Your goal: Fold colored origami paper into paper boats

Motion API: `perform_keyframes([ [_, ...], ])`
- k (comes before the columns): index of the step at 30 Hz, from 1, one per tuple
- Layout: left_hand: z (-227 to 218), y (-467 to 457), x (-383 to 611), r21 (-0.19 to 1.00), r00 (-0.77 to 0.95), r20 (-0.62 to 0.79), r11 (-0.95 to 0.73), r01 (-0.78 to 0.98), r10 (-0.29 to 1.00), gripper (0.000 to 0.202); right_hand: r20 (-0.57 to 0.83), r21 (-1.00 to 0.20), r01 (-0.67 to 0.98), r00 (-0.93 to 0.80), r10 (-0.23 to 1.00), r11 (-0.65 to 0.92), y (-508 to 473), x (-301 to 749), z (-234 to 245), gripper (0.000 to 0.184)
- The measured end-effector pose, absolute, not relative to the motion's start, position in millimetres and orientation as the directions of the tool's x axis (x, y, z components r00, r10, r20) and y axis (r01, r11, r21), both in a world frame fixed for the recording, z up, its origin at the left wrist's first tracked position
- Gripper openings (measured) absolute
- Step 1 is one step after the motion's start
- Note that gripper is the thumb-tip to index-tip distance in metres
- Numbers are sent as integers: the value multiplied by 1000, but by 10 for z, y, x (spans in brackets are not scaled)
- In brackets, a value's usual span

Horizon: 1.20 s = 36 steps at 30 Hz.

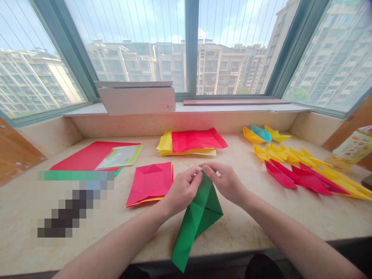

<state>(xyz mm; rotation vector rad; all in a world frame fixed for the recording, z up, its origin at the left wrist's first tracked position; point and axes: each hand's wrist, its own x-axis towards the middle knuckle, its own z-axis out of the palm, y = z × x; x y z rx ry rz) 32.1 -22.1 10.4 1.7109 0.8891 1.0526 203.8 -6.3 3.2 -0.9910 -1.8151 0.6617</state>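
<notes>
A partly folded sheet of green paper hangs at a slant over the front of the counter, its lower end reaching past the edge. My left hand pinches its upper tip from the left side. On the right, my right hand grips the same tip, thumb and fingers close to those of the left. A pointed flap sticks out to the right, with a dark slit along it. Just left of my left hand lies a stack of creased red and yellow paper squares.
Several folded yellow paper boats and red paper boats stand at the right. Behind my hands lies creased red and yellow paper. Red sheets with a clear packet are at the left. A white box sits on the windowsill.
</notes>
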Motion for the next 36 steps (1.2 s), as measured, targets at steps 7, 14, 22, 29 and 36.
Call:
perform_keyframes([
  [7,66,-198,318,965,368,167,-228,129,915,34,435,-869,186,-155,887,458,-42,2047,80,20],
  [14,104,-193,261,841,490,167,-382,382,856,32,458,-889,85,157,875,450,140,2216,126,24],
  [22,62,-118,242,838,502,124,-361,409,856,35,287,-955,-78,-11,958,285,133,2225,170,30],
  [29,60,-127,241,950,529,-10,-157,269,848,37,266,-930,-196,228,937,312,388,2507,89,31],
  [36,35,-76,213,977,531,66,-162,136,845,44,267,-908,-247,281,922,338,510,2583,39,36],
])
